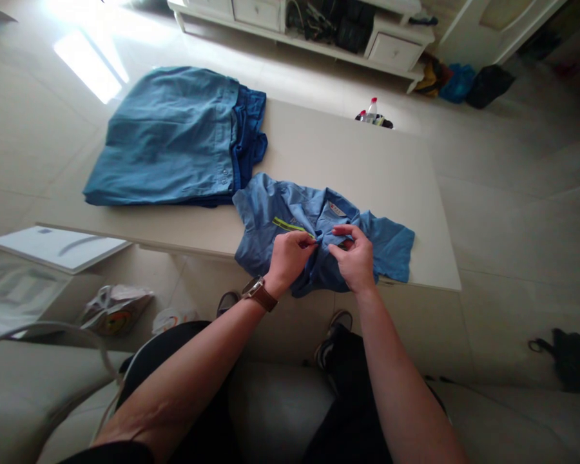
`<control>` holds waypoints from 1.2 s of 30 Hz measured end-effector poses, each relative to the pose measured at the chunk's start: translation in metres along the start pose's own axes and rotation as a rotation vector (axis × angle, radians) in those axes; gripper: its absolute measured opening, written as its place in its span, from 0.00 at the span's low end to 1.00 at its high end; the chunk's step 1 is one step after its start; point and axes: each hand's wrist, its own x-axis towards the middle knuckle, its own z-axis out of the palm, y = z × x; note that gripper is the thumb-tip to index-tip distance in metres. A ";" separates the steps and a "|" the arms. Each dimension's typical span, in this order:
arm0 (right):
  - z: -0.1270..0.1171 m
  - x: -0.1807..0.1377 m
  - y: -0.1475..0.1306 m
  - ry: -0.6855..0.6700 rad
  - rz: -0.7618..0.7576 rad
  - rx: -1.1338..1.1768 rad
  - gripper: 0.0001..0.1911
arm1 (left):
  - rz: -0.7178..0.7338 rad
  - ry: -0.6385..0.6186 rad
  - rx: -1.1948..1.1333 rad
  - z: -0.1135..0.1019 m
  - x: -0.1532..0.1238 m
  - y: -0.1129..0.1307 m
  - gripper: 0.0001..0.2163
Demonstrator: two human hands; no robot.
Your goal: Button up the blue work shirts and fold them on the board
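A light blue short-sleeved shirt (pixel 391 245) with a yellow-green strip on its chest lies crumpled along the front edge of the white table (pixel 328 142), part of it hanging over. My left hand (pixel 290 258), with a watch (pixel 260 292) on its wrist, pinches the shirt's front near the collar. Close beside it, my right hand (pixel 355 258) grips the cloth between thumb and fingers. The exact bit of cloth between the fingertips is too small to make out. A white label (pixel 337 209) shows inside the collar.
Folded blue garments (pixel 169 135) are stacked on the table's left part. Beyond the table stand bottles with red caps (pixel 372 108) and a white cabinet (pixel 270 19). A white box (pixel 58 246) and a plastic bag (pixel 116 308) sit at the lower left.
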 end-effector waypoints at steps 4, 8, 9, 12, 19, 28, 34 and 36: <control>0.003 -0.001 -0.004 0.019 -0.047 -0.073 0.19 | 0.092 -0.063 0.110 -0.004 -0.001 0.002 0.07; 0.004 -0.002 -0.003 0.008 -0.064 -0.049 0.19 | 0.143 -0.092 0.135 -0.005 -0.003 0.004 0.09; 0.004 -0.002 -0.002 0.002 -0.067 -0.029 0.19 | 0.140 -0.089 0.126 -0.005 -0.003 0.004 0.10; 0.003 -0.002 0.000 -0.031 -0.072 -0.007 0.19 | 0.102 -0.072 0.076 -0.004 -0.002 0.004 0.09; 0.003 -0.004 0.000 -0.031 -0.110 -0.127 0.20 | 0.035 -0.048 0.019 -0.003 0.000 0.006 0.09; 0.005 -0.006 -0.008 0.119 -0.201 -0.286 0.14 | -0.033 -0.050 -0.082 -0.002 0.003 0.001 0.07; 0.005 -0.004 -0.008 -0.031 -0.265 -0.320 0.04 | -0.068 -0.071 -0.172 -0.001 0.004 -0.003 0.06; 0.005 -0.004 -0.008 -0.041 -0.280 -0.334 0.04 | -0.074 -0.082 -0.200 -0.001 0.005 -0.004 0.05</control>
